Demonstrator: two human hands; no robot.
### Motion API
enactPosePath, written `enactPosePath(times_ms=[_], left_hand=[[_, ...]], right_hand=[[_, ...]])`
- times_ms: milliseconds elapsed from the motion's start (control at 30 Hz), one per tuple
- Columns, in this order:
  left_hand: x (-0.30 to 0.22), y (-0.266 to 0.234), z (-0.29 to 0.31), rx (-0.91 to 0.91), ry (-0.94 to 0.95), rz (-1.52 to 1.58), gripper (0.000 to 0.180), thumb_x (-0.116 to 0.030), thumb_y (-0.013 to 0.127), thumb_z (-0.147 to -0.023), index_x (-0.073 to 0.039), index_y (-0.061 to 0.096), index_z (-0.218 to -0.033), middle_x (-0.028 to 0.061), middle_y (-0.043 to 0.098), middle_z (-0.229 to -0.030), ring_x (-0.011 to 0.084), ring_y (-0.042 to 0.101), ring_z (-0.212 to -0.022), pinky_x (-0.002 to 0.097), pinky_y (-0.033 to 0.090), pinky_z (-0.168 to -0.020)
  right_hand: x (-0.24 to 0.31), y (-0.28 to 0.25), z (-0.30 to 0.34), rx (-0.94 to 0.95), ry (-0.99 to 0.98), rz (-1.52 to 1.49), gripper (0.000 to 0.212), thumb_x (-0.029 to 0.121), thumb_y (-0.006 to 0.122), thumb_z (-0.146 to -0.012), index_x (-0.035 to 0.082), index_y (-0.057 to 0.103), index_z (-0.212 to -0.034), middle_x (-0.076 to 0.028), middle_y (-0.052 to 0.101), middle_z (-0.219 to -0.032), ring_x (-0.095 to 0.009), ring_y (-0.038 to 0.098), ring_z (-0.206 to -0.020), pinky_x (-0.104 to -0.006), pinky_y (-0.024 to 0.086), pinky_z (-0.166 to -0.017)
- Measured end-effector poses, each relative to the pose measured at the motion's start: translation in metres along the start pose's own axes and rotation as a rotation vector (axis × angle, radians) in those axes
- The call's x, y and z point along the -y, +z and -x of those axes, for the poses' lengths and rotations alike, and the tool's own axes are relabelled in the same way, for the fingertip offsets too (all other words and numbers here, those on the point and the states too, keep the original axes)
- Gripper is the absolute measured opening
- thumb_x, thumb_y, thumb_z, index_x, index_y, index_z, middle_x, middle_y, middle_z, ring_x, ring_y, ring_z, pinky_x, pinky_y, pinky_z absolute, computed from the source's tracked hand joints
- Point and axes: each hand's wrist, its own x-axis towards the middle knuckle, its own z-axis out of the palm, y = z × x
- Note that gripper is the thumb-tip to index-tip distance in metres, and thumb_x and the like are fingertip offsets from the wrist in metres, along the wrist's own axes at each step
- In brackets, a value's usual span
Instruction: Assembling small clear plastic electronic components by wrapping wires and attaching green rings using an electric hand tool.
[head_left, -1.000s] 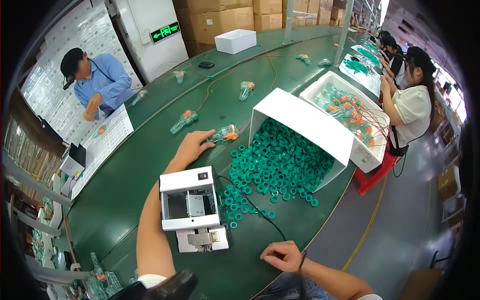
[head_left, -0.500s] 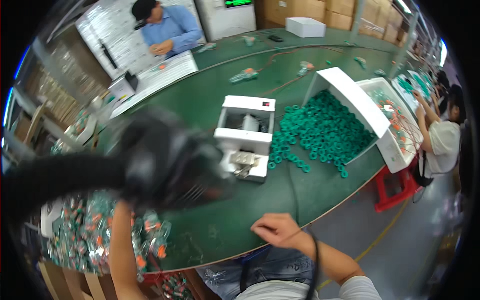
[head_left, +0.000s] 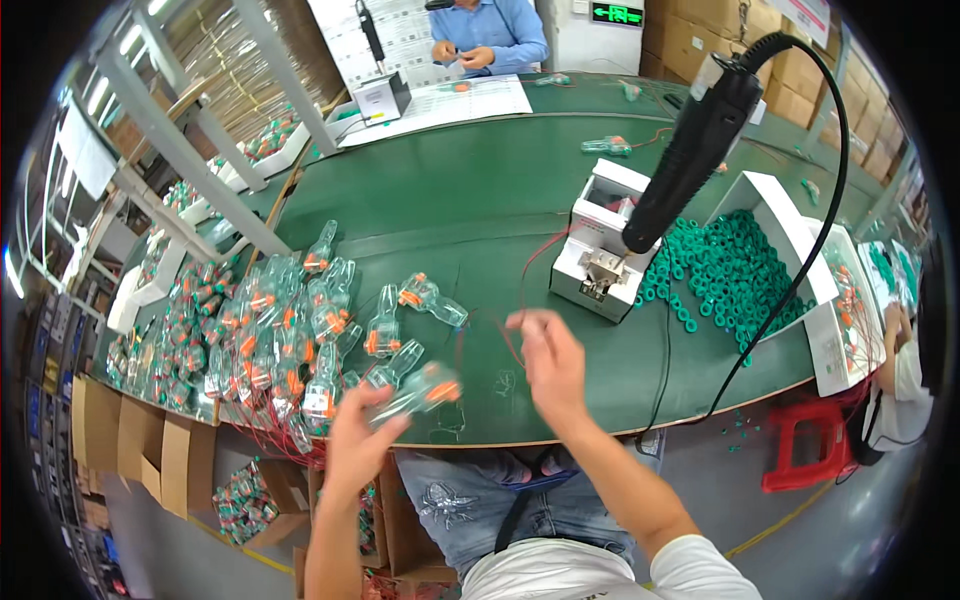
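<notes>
L hand [head_left: 362, 428] grips clear plastic piece [head_left: 408, 397] w/ orange fitting [head_left: 444, 391], prob. light, stiff, slick; best held mid-body. R hand [head_left: 556, 368] curled, can't tell if gripping.

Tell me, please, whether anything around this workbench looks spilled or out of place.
Two things: the white box lies on its side, with green rings spread from its mouth onto the green table, though that may be deliberate; and small green bits lie scattered on the floor near the red stool, looking dropped.

A green sign [head_left: 617, 14] glows near brown cartons [head_left: 695, 45], a red stool [head_left: 818, 411] lower right.
</notes>
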Motion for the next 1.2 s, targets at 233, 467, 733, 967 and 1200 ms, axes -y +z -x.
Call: enactPosePath(times_ms=[233, 467, 733, 967, 1200], left_hand=[[-0.058, 0.073, -0.071, -0.010, -0.126, 0.389, 0.042, -0.031, 0.058, -0.100, -0.001, 0.055, -0.129, 0.0127, 0.060, -0.108, 0.0224, 0.060, -0.092, 0.0329, 0.049, -0.079], [-0.085, 0.062, -0.125, 0.531, -0.444, 0.571, 0.048, -0.031, 0.054, -0.102, -0.001, 0.044, -0.138, 0.0063, 0.057, -0.098, 0.0027, 0.039, -0.058, 0.0190, 0.029, -0.044], [-0.086, 0.067, -0.168, 0.134, -0.042, 0.323, 0.034, -0.018, 0.054, -0.101, -0.002, 0.055, -0.131, -0.0018, 0.055, -0.085, 0.0038, 0.041, -0.064, 0.0214, 0.036, -0.055], [-0.080, 0.104, -0.079, 0.035, 0.070, 0.110, 0.038, -0.034, 0.061, -0.098, -0.011, 0.068, -0.128, -0.0060, 0.049, -0.072, 0.0028, 0.041, -0.062, 0.0229, 0.033, -0.053], [-0.056, 0.181, -0.033, 0.113, 0.552, -0.580, 0.029, -0.035, 0.071, -0.088, -0.022, 0.076, -0.113, 0.0035, 0.055, -0.069, 0.0188, 0.058, -0.058, 0.0332, 0.046, -0.053]], right_hand=[[-0.004, -0.012, 0.080, 0.388, -0.361, 0.736, 0.004, 0.009, 0.064, -0.089, 0.005, 0.065, -0.090, -0.011, 0.068, -0.082, -0.031, 0.067, -0.075, -0.0415, 0.053, -0.065], [-0.032, -0.025, 0.123, 1.124, -0.498, 1.061, 0.012, 0.018, 0.059, -0.081, 0.008, 0.065, -0.085, -0.006, 0.066, -0.079, -0.024, 0.064, -0.079, -0.0373, 0.049, -0.068], [-0.049, -0.037, 0.152, 1.417, -0.652, 1.120, 0.015, 0.019, 0.061, -0.081, 0.012, 0.071, -0.088, -0.002, 0.067, -0.084, -0.020, 0.060, -0.088, -0.0356, 0.044, -0.074], [0.089, -0.063, 0.052, 0.220, -0.492, 0.666, 0.019, 0.014, 0.073, -0.083, 0.006, 0.063, -0.096, -0.006, 0.058, -0.084, -0.022, 0.060, -0.072, -0.0334, 0.048, -0.070], [0.127, -0.040, -0.071, -0.071, -0.711, 0.261, 0.054, 0.011, 0.065, -0.092, 0.000, 0.037, -0.137, -0.012, 0.060, -0.108, -0.017, 0.061, -0.091, -0.0332, 0.049, -0.082]])
